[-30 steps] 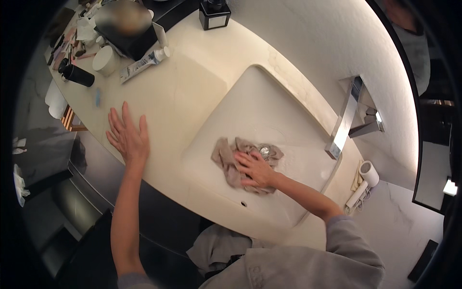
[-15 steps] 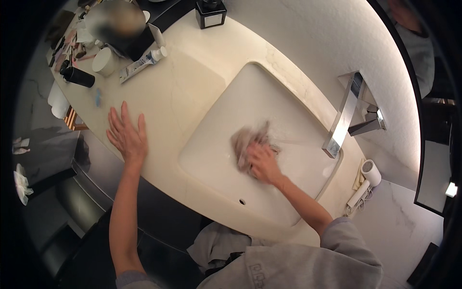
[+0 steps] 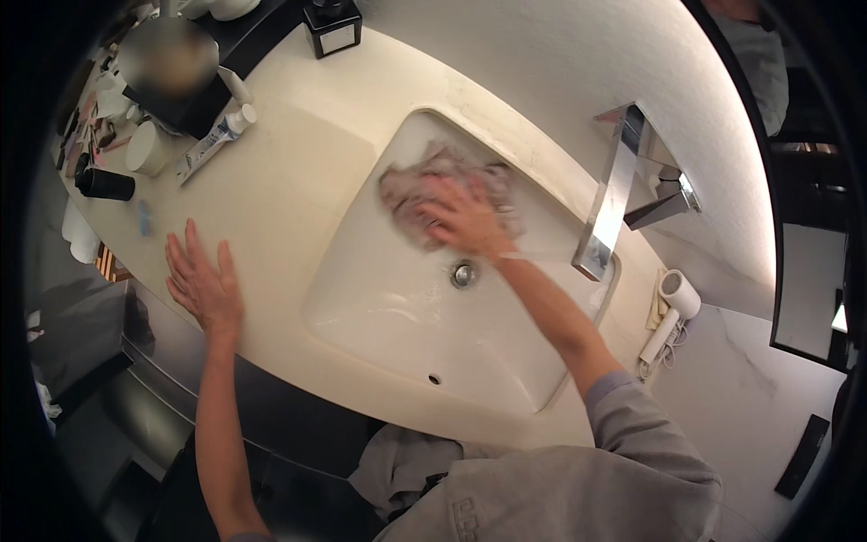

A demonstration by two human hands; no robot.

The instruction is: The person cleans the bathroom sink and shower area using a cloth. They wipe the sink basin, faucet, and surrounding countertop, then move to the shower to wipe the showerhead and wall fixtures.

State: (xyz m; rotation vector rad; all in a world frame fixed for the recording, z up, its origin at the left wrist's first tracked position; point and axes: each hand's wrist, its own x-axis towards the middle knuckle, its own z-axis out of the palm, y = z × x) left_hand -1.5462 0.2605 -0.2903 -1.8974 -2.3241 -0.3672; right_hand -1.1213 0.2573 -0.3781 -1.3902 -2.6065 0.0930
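Observation:
In the upper part of the white sink [image 3: 470, 361], my right hand [image 3: 461, 217] grips and presses a crumpled greyish-pink cloth [image 3: 411, 194] against the basin. Motion blurs the cloth and the fingertips. A thin stream of water seems to reach my right wrist from the chrome faucet [image 3: 611, 203]. The metal drain [image 3: 463, 275] shows just below that wrist. My left hand [image 3: 206, 285] lies flat on the pale counter [image 3: 280, 208], left of the sink, fingers spread and holding nothing. A small blue item [image 3: 144, 219] lies beyond its fingertips.
A toothpaste-like tube [image 3: 215, 144], a white jar [image 3: 147, 149], a black cylinder [image 3: 107, 184] and several brushes crowd the counter's far left, near a round mirror [image 3: 170, 59]. A black bottle [image 3: 332, 27] stands at the back. A white hair dryer [image 3: 670, 316] lies right of the sink.
My right hand has pushed the cloth from mid-basin toward the sink's far left part, uncovering the drain. The cloth is more spread out. My left hand stays flat on the counter; the view has shifted.

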